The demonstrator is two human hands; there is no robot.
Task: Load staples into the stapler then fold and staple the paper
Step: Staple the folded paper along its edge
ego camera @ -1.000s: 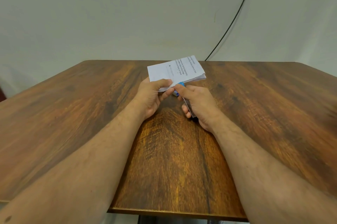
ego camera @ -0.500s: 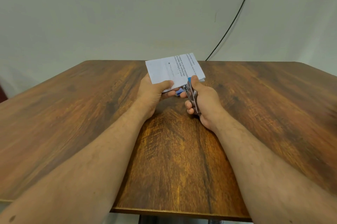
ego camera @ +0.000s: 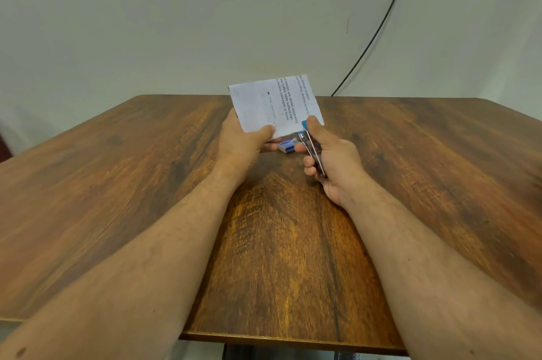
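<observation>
Head view: your left hand [ego camera: 245,141] pinches the folded paper [ego camera: 274,107] by its near edge, lifted above the table [ego camera: 117,183]; your right hand [ego camera: 328,154] clamps the stapler [ego camera: 312,147] at the paper's near right corner; a small staple box [ego camera: 287,145] lies beneath; risk: a shallow bite, so the staple misses layers or tears the edge.

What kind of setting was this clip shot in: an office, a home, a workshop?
Probably a plain indoor desk spot, maybe an office or recording room; I can't tell which. A wood-grain table stands against a bare pale wall with a black cable hanging down it. Only stationery is out: folded paper, stapler.
</observation>
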